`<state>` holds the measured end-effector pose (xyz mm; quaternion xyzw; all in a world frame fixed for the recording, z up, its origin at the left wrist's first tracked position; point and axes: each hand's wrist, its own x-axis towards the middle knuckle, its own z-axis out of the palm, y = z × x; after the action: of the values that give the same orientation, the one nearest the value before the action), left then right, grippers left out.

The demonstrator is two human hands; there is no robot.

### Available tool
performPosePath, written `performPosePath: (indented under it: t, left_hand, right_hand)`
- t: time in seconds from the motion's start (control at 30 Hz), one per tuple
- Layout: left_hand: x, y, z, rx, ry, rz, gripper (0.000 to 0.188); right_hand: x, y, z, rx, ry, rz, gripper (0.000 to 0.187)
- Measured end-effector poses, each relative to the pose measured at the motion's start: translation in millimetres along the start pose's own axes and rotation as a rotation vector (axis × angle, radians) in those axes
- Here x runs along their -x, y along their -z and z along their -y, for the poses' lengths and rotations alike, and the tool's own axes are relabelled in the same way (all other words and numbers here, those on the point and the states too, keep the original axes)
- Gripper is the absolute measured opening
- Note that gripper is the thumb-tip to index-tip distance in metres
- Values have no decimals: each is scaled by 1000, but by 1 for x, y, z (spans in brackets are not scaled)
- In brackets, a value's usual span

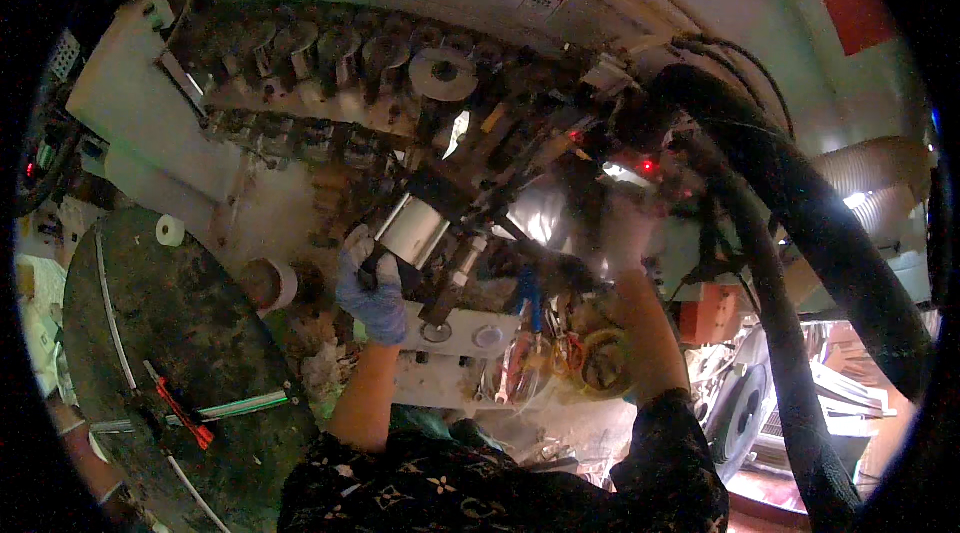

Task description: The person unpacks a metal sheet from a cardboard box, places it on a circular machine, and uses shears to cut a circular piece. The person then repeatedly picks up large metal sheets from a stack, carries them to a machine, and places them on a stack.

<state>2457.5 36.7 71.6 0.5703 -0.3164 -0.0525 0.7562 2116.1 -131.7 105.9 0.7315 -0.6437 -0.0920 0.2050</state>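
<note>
Cylinder [412,233], silver-bodied with black ends, lies just off our gloved left hand [370,285], at about 1 o'clock from it (12 = far edge of view). We read its long axis as running from 1 to 7 o'clock, the near black end pointing back toward the glove. Left hand is clearly the nearer; from our right hand [630,225] the cylinder sits well apart, at 9 o'clock.

Left hand: fingers bent beside the near dark end; we cannot tell whether they pinch it or only rest there. Right hand: motion-blurred; we cannot tell whether its fingers are spread or pressed together, nor what they touch. Nearest to it, at 1 o'clock, we note a small red light [648,166].

Obstructions: dark machine parts and a shiny surface [540,220] stand between the two hands. A thick black hose [790,208] bounds the right hand at 3 o'clock.

Surroundings: below the cylinder, at 5 o'clock, a pale panel [462,329] with a round gauge [487,337]; at 8 o'clock from the left hand, a dark round tabletop [225,333] bearing a red tool [185,415].
</note>
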Motion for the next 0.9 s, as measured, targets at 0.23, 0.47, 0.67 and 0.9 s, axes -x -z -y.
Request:
performPosePath:
  t: [0.23,0.47,0.67,0.9]
  left_hand:
    - [1,0,-13,76,18,-14,27]
    - [1,7,-9,66,65,12,25]
    - [9,5,-5,76,74,19,27]
    - [0,7,-7,107,44,-25,25]
  right_hand:
    - [4,11,14,-313,34,-168,28]
    - [8,2,12,-387,157,-295,26]
    - [7,-43,-17,-335,85,-231,31]
    - [24,-8,-14,-338,37,-236,34]
